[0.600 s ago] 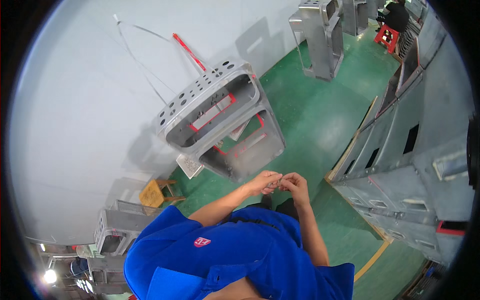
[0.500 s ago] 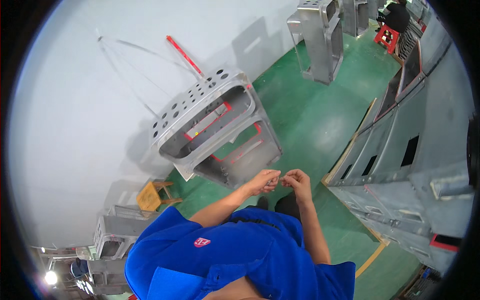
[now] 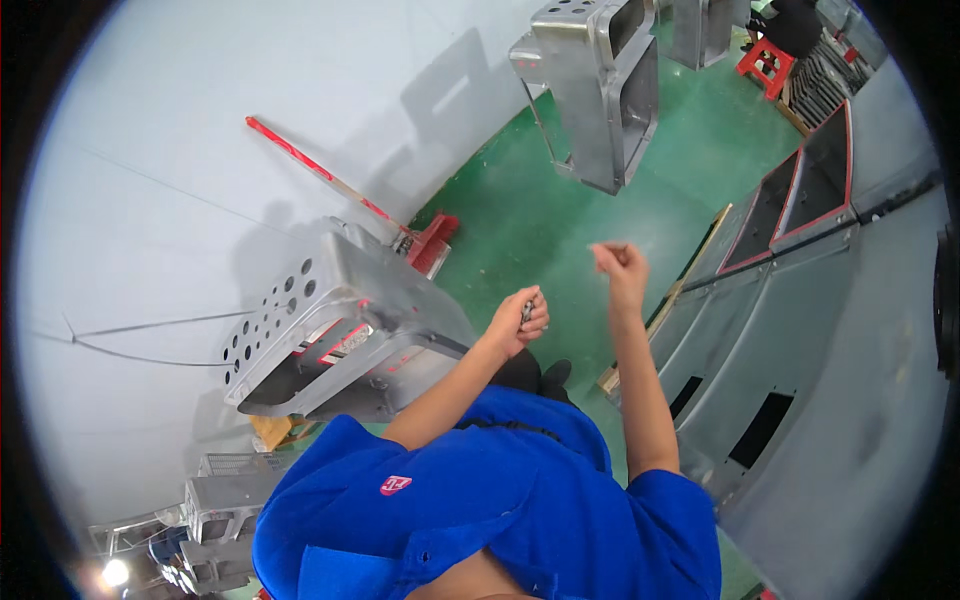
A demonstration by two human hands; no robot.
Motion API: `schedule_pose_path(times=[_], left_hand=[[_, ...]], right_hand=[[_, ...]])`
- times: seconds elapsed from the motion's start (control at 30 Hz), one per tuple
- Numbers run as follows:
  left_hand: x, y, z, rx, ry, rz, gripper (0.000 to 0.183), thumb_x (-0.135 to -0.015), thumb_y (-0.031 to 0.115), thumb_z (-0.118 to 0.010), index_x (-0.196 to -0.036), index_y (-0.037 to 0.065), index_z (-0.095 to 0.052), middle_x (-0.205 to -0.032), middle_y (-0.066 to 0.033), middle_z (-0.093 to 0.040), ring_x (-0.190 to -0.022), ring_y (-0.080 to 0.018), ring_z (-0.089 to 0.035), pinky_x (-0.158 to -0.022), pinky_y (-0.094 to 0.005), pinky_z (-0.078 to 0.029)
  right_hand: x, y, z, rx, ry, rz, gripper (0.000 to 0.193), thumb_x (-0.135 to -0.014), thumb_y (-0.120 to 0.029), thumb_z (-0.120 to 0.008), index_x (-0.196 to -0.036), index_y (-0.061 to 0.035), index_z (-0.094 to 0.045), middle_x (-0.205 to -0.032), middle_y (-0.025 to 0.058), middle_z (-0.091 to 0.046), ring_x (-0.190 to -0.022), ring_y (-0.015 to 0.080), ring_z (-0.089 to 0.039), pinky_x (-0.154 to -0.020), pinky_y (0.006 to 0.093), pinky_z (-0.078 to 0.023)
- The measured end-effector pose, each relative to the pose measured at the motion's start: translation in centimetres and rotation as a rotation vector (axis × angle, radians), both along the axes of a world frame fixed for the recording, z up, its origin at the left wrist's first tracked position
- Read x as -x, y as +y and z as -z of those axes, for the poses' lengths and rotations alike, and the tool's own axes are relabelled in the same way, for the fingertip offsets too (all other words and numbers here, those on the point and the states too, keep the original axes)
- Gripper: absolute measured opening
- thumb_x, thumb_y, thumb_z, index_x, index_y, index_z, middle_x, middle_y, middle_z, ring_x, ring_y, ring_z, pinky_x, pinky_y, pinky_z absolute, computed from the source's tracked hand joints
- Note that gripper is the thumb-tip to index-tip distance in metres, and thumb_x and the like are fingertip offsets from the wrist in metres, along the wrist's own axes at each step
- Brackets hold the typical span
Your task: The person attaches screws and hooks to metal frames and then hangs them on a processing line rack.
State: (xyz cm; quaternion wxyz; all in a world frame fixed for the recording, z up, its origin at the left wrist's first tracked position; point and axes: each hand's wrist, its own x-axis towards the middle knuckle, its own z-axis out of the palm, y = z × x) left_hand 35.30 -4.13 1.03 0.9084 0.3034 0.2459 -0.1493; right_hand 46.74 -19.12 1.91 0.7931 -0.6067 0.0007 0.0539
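Note:
My left hand [image 3: 513, 326] is closed, palm side up, around some small dark metal pieces [image 3: 527, 311]; their exact kind is too small to tell. Farther off and to the right, my right hand [image 3: 626, 272] is raised with its fingers bent into a pinch, and whatever may be between the fingertips does not show. A gap of floor separates the two hands. Left of my left forearm stands a grey sheet-metal housing [image 3: 400, 300] with round holes along one face and red-edged openings inside. Neither hand touches it.
Another metal housing [image 3: 580, 100] stands ahead on the green floor [image 3: 500, 250]. A red-handled broom [image 3: 320, 172] leans on the white wall. Large grey metal panels [image 3: 790, 330] line the right side. A person [image 3: 790, 28] sits on a red stool [image 3: 765, 68] at the far right.
My hands, together before, are now apart; the right has moved farther forward. My view has turned and moved ahead, bringing the holed housing nearer on my left and revealing the broom head.

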Motion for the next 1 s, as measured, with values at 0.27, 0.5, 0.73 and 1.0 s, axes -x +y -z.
schedule_pose_path(times=[0.27, 0.5, 0.73, 1.0], left_hand=[[-14.6, 1.8, 0.4, 0.038, -0.041, -0.111, 0.025, -0.088, 0.026, -0.046, -0.068, 0.012, -0.039, -0.057, 0.0037, -0.035, -0.041, -0.0037, -0.028, -0.031, -0.0167, -0.018], [-27.3, 6.5, -0.9, -0.024, -0.181, -0.198, 0.023, -0.089, 0.025, -0.045, -0.069, 0.012, -0.041, -0.059, 0.0037, -0.035, -0.042, -0.0041, -0.029, -0.031, -0.0169, -0.018], [-38.2, 9.2, -4.6, -0.119, -0.231, -0.315, 0.022, -0.089, 0.023, -0.044, -0.070, 0.012, -0.040, -0.058, 0.0032, -0.035, -0.043, -0.0049, -0.030, -0.032, -0.0177, -0.019], [-44.4, 9.0, -5.8, -0.143, -0.264, -0.297, 0.023, -0.089, 0.023, -0.044, -0.069, 0.012, -0.040, -0.058, 0.0030, -0.035, -0.042, -0.0045, -0.030, -0.031, -0.0180, -0.019]], right_hand=[[-22.7, 6.3, -2.7, -0.189, -0.256, 0.208, 0.009, -0.074, 0.000, -0.065, -0.082, 0.0021, -0.060, -0.073, 0.0044, -0.061, -0.064, 0.0084, -0.056, -0.055, 0.0191, -0.044], [-33.6, 9.2, -2.3, -0.119, -0.336, 0.309, 0.008, -0.072, 0.002, -0.066, -0.079, 0.0027, -0.063, -0.072, 0.0044, -0.063, -0.064, 0.0075, -0.058, -0.057, 0.0184, -0.046], [-34.7, 9.6, -2.2, 0.041, -0.404, 0.248, 0.003, -0.070, -0.002, -0.066, -0.072, -0.0009, -0.064, -0.067, 0.0012, -0.063, -0.057, 0.0055, -0.055, -0.052, 0.0197, -0.044], [-36.7, 10.0, -4.0, 0.435, -0.810, 0.344, 0.012, -0.063, -0.002, -0.065, -0.070, -0.0070, -0.058, -0.065, 0.0057, -0.059, -0.055, 0.0211, -0.059, -0.049, 0.0301, -0.047]])
